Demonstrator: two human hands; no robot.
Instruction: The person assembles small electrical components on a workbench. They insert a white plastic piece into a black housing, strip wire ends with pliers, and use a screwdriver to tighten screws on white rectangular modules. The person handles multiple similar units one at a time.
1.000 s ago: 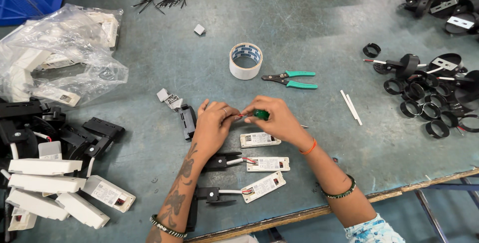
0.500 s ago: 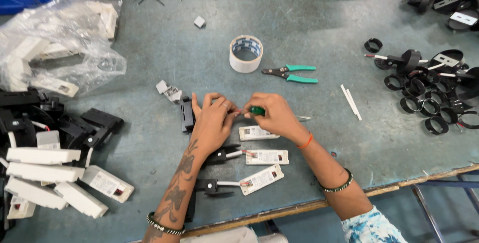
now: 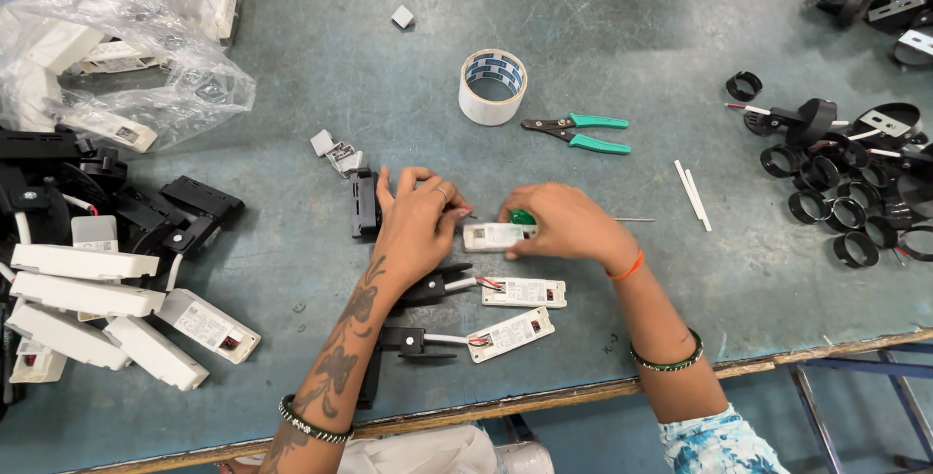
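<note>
Scuffed grey-blue worktable (image 3: 622,36) (wood front edge); both hands (image 3: 491,226) clamped on white module (image 3: 494,236).

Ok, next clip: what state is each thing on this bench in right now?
left hand: pinching wires at the white rectangular box's end
right hand: gripping a green-handled tool, pressing the box
white rectangular box: flat on table, held
two wired white boxes: lying flat, untouched
green-handled pliers: closed, lying idle
white tape roll: on its flat side
clear plastic bag: crumpled, holding white parts

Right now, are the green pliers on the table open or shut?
Shut. The pliers lie flat on the table; their green handles sit close together and the tips meet.
</note>
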